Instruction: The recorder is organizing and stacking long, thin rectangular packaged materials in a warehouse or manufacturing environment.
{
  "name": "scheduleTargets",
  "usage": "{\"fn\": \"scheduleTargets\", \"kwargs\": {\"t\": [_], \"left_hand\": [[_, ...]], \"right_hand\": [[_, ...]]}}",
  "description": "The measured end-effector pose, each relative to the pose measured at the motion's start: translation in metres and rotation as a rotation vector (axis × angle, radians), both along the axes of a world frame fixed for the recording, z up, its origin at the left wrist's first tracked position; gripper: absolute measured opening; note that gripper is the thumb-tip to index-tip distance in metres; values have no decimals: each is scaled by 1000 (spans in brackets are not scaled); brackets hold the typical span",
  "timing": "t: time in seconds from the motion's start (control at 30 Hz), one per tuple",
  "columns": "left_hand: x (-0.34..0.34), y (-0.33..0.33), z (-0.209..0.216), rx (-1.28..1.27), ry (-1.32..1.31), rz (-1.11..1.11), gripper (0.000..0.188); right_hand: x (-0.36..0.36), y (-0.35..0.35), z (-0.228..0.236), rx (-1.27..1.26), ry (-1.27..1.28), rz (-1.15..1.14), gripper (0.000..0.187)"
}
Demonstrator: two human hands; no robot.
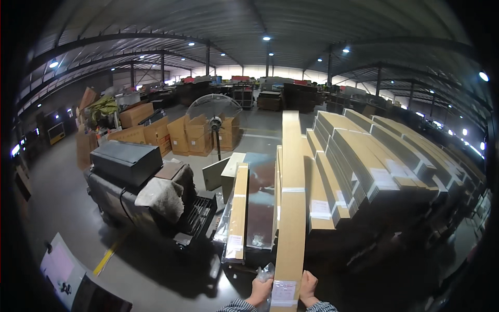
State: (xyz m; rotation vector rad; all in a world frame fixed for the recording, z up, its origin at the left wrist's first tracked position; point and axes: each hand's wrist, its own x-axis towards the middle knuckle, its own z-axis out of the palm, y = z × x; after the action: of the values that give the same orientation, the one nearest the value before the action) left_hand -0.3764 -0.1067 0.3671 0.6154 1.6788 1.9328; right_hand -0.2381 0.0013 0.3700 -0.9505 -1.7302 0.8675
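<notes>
Both hands clasp the near end of a long cardboard carton (291, 208) at the bottom edge: the left hand (260, 290) with its grip closed on the carton's left side, the right hand (307, 287) closed on its right side. From the left, a dark machine (132, 179) draped with a grey cloth (163, 195) stands on the grey concrete floor (62, 208). A shorter wrapped carton (238, 210) lies beside the held one. Rightward, stacked long cartons (374, 161) fill the warehouse under a metal roof (234, 26).

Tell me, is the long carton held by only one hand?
No: the left hand and the right hand both grip the near end of the long carton.
</notes>
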Motion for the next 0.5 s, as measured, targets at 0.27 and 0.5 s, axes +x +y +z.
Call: {"fn": "scheduleTargets", "kwargs": {"t": [0.27, 0.5], "left_hand": [[-39, -37, -90, -487, 539, -477, 60], [-30, -79, 55, 35, 245, -300, 46]], "right_hand": [[22, -7, -102, -335, -105, 208, 28], [-9, -43, 27, -509, 240, 329, 7]]}}
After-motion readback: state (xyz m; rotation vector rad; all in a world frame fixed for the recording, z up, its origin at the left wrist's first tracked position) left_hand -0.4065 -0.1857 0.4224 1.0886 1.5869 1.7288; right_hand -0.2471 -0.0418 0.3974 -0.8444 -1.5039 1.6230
